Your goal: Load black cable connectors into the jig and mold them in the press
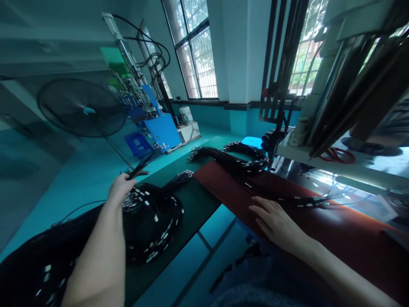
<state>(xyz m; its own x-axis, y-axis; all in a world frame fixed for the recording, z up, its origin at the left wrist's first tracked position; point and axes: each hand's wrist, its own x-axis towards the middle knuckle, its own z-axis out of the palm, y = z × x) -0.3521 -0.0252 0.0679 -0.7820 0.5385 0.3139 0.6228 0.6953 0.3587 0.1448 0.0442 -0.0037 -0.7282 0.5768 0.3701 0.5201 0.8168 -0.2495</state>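
My left hand [120,187] is closed round a thin bunch of black wires [142,166] that it lifts out of a big coiled heap of black cable harnesses with white tags [153,221] on the dark green table [198,204]. My right hand [275,221] lies flat, fingers spread, on the red mat [335,230] and holds nothing. Just beyond its fingers a few loose wires with white tags [303,200] stretch across the mat. A further bundle of black harnesses [236,160] lies at the mat's far end.
A round black fan [81,108] stands at the left. A blue machine with hoses [153,123] sits behind the table. At the right a white bench carries a tall dark frame [345,94] and a red wire loop [337,155]. Barred windows [198,51] fill the back wall.
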